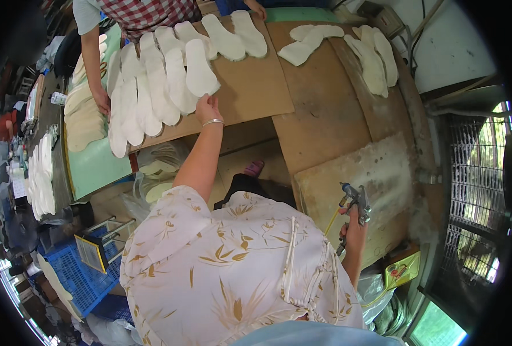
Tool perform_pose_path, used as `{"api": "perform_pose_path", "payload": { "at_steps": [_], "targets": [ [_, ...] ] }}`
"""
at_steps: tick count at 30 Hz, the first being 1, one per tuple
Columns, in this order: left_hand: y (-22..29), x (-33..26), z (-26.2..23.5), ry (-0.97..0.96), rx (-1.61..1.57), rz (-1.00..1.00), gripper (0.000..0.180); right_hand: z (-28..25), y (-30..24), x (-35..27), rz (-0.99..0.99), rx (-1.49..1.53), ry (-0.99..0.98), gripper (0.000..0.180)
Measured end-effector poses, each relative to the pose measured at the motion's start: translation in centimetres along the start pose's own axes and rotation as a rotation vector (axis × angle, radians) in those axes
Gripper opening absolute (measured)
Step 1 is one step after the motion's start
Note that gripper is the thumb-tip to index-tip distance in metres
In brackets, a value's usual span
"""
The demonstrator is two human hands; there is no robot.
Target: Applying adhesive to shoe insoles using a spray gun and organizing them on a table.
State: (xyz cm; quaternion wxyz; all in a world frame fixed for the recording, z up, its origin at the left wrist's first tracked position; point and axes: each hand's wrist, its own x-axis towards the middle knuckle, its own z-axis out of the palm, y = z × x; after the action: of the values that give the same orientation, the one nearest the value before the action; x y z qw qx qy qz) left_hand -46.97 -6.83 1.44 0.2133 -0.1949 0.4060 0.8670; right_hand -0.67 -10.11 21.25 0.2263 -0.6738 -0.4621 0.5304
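My left hand point(208, 109) reaches forward over the table, fingers closed on the near end of a white insole point(199, 66). That insole lies at the right end of overlapping rows of white insoles point(152, 86), spread on brown cardboard point(253, 86). At my right side, my right hand point(354, 230) is wrapped round the handle of a metal spray gun point(356, 202). A yellow hose point(332, 221) shows beside the gun. Below the gun and past it lies a whitish, stained board point(354, 173).
Across the table stands a person in a checkered apron point(146, 14), one hand point(102, 101) at the left insoles. More insoles point(374, 60) lie at the far right. A blue crate point(86, 274) stands at my lower left. A barred window point(478, 190) is on the right.
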Motion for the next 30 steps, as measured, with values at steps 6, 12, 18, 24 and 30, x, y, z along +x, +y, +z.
{"api": "perform_pose_path", "payload": {
  "at_steps": [6,12,18,24,30],
  "targets": [
    [-1.8,-1.5,-1.5,0.009,0.178,-0.002,0.030,-1.0,1.1,-1.4,0.005,0.005,0.036,0.028],
    [-3.3,-11.0,-1.4,-0.253,0.530,-0.133,0.019,-3.8,3.1,-2.3,-0.036,0.080,0.087,0.025],
    [-10.2,-19.8,2.3,-0.829,0.925,-0.179,0.015,-7.0,4.6,-2.8,-0.009,0.236,0.279,0.029],
    [-21.3,-14.1,8.2,-0.665,1.287,0.380,0.032,-8.7,5.4,-2.6,0.073,0.300,0.447,0.024],
    [-25.1,-2.4,18.3,-0.218,1.262,0.651,0.041,-8.1,6.0,-1.4,0.204,0.364,0.505,0.024]
  ]
}}
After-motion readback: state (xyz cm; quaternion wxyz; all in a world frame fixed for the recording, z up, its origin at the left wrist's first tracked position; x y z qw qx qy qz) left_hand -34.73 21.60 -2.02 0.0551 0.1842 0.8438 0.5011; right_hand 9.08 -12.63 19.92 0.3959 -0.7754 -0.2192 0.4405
